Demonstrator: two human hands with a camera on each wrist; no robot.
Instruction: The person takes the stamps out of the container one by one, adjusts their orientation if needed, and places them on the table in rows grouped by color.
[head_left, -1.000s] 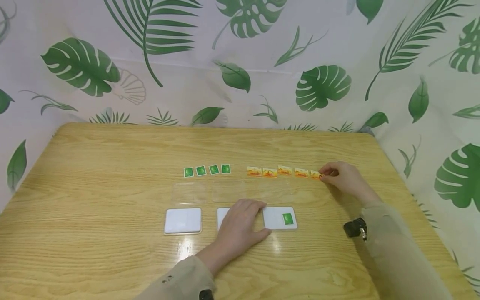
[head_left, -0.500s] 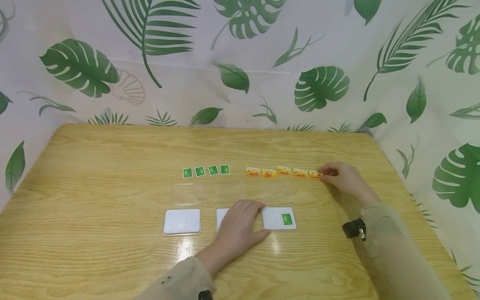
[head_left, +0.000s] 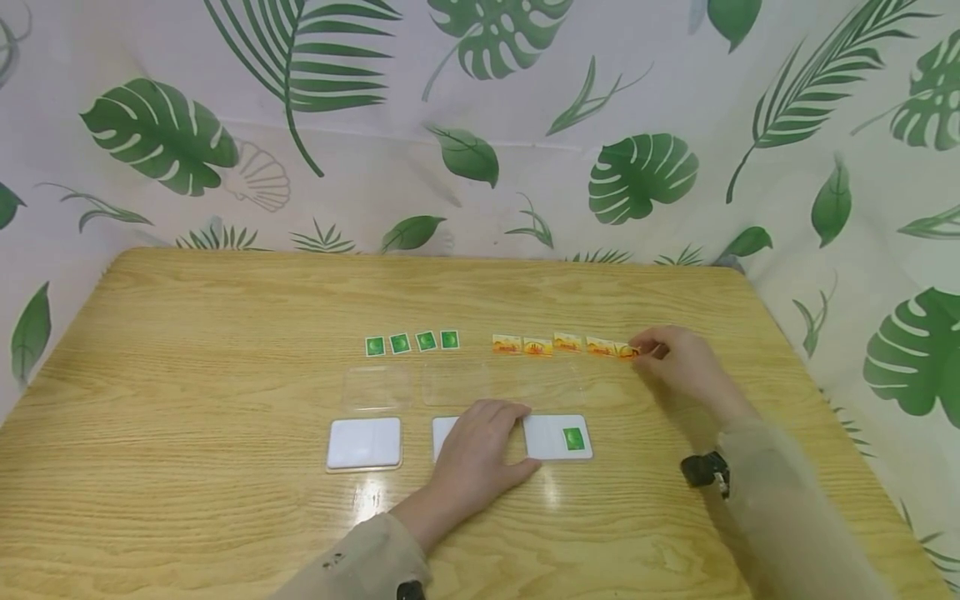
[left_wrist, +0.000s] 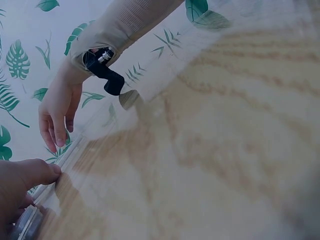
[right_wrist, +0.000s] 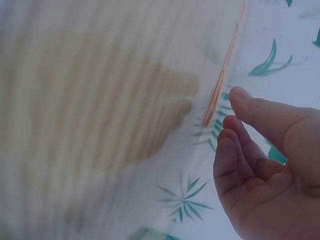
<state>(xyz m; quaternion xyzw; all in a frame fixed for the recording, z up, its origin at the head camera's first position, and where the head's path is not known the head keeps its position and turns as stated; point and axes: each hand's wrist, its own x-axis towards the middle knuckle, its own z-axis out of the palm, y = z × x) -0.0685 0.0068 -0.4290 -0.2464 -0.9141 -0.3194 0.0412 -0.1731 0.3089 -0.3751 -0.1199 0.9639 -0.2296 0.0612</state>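
Observation:
My left hand lies over most of the middle white card case. Its thumb and index finger hold the right-hand white card case by opposite long edges; that case bears one green stamp. In the left wrist view the thumb meets the case's edge. At the right end of a row of yellow-orange stamps, the fingertips of my right hand touch the last orange stamp. The right wrist view shows a gap between that hand's thumb and fingers.
Several green stamps form a row left of the orange ones. Clear plastic covers lie between the stamps and the cases. Another white card case is at the left on the wooden table. A leaf-print cloth hangs behind.
The right hand has shifted slightly left, and the last orange stamp has slid left with it, close against its neighbour. The left hand keeps its place.

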